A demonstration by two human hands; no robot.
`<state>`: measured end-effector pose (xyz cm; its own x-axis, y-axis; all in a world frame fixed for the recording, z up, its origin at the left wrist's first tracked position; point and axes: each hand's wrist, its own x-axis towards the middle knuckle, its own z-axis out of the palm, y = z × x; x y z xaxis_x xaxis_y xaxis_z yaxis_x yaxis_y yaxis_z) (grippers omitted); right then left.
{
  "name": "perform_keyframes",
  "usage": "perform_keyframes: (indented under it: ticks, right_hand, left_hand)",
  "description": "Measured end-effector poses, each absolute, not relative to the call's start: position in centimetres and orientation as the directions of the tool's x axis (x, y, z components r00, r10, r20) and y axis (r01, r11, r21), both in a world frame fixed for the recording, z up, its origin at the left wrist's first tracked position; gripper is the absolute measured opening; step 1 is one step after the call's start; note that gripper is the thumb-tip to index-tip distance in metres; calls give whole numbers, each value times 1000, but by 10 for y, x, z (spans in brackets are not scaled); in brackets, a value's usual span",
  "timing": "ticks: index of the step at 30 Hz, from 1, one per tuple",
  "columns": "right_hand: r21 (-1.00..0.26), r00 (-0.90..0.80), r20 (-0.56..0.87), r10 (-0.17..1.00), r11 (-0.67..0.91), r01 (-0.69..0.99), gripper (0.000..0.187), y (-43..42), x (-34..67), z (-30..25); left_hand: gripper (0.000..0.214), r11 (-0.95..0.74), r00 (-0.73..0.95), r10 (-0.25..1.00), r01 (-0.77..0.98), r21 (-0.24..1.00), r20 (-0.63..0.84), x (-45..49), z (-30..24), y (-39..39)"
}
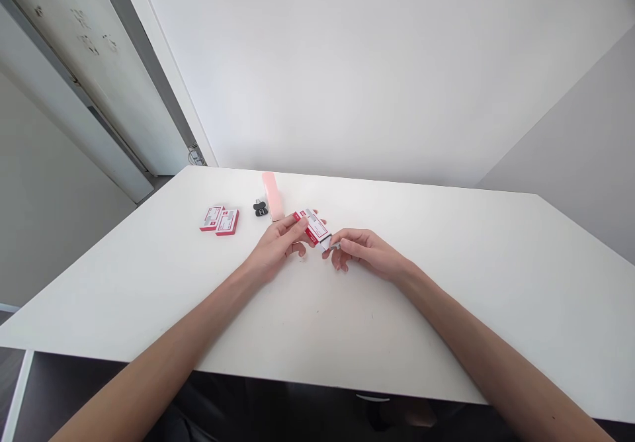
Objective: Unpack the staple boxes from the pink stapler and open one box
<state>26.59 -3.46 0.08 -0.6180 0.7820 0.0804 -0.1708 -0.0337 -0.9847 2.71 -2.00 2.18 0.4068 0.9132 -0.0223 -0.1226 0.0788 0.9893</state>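
Observation:
My left hand (pixel 280 242) grips a small red-and-white cardboard box (pixel 316 225), thumb on top and fingers beneath. The box is tilted, and its end toward my right hand stands open with a white flap showing. Close beside that end, my right hand (pixel 364 250) pinches a small grey piece (pixel 336 245) between thumb and fingers; its kind is too small to make out. Two similar red-and-white boxes (pixel 227 222) lie side by side at the left. Just beyond my left hand are a black object with a metal part (pixel 260 208) and a long pink object (pixel 272 195).
All of this is on a white table (pixel 446 316) whose back edge meets a plain white wall (pixel 372 65). Small dark specks dot the surface near its front. A bundle of cables (pixel 196 156) hangs past the back left corner, by a door frame.

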Motion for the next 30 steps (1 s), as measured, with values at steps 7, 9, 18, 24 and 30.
perform_keyframes:
  ticks: [7, 9, 18, 24, 30]
  right_hand:
    - [-984, -614, 83, 785, -33, -175, 31, -35, 266, 1]
    - [-985, -611, 82, 787, -28, -169, 32, -34, 266, 0]
    - [-990, -446, 71, 892, 8, -142, 32, -31, 266, -3]
    - [-995, -431, 38, 902, 72, 64, 37, -34, 262, 1]
    - [-976, -379, -5, 925, 77, 202, 39, -39, 259, 9]
  left_hand:
    - [49, 90, 346, 938, -193, 977, -18, 26, 19, -16]
    - [46, 96, 345, 938, -198, 976, -22, 26, 20, -16]
    - [54, 45, 437, 899, -82, 996, -5, 28, 22, -20]
    - [54, 28, 466, 885, -51, 998, -1, 28, 23, -20]
    - [51, 41, 429, 903, -73, 996, -6, 29, 23, -20]
